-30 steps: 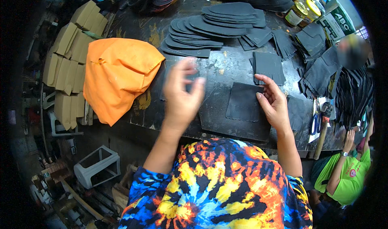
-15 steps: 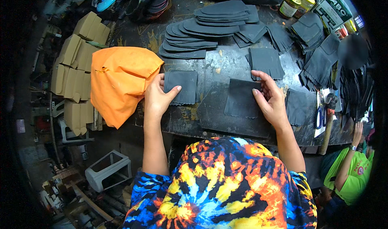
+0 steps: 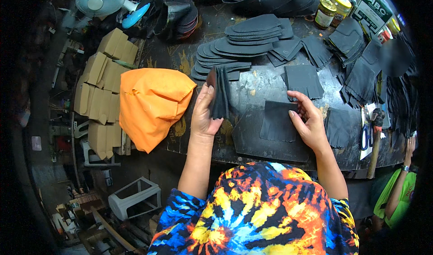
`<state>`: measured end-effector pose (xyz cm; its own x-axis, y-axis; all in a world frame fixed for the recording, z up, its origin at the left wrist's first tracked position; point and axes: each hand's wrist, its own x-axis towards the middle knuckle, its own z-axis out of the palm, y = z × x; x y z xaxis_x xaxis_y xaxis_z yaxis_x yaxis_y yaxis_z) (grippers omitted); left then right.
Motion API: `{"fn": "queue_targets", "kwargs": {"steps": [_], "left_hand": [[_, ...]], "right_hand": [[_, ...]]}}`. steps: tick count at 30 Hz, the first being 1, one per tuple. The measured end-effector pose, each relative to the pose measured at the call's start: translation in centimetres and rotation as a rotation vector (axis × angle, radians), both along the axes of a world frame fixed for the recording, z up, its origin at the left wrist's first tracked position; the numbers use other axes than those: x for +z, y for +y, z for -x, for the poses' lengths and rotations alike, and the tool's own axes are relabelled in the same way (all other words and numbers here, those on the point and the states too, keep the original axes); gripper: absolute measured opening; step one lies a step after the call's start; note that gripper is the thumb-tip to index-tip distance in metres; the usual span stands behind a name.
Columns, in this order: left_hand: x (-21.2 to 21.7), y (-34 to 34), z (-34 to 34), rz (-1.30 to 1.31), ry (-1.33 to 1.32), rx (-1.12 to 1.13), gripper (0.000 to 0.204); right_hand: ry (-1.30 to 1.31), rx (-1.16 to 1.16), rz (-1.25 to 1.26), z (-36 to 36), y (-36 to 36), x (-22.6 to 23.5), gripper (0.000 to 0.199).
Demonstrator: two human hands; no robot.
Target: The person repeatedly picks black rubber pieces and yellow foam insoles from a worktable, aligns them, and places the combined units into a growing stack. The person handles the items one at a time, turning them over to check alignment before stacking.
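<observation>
My left hand grips a small stack of black leather pieces, standing on edge above the table. The thumb is against its near side; the other fingers are mostly hidden behind it. My right hand has its thumb on the right edge of another black leather piece with a wavy lower edge. Its index finger is raised apart, and the other fingers curl in by that edge. This piece is over a dark flat board on the table.
Stacks of rounded black pieces and squarish ones lie beyond my hands. An orange cloth and cardboard boxes are left. Scissors, a hammer and jars are right. Another person's hand rests at the far right edge.
My left hand has lifted the leather stack off the table and tilted it on edge, moving slightly right. My right hand keeps its place at its piece. The whole view has shifted a little.
</observation>
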<state>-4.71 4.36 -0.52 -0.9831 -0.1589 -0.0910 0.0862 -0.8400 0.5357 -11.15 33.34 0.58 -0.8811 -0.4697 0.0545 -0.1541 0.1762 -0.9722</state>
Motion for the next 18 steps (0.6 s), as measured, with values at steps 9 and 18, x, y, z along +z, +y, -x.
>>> {"fn": "queue_targets", "kwargs": {"steps": [9, 18], "left_hand": [[0.3, 1.4, 0.5, -0.104, 0.028, -0.025, 0.033], [0.0, 1.5, 0.5, -0.129, 0.083, -0.110, 0.034]], "right_hand": [[0.038, 0.002, -0.002, -0.1, -0.2, 0.2, 0.046], [0.040, 0.006, -0.015, -0.1, 0.3, 0.3, 0.046]]}}
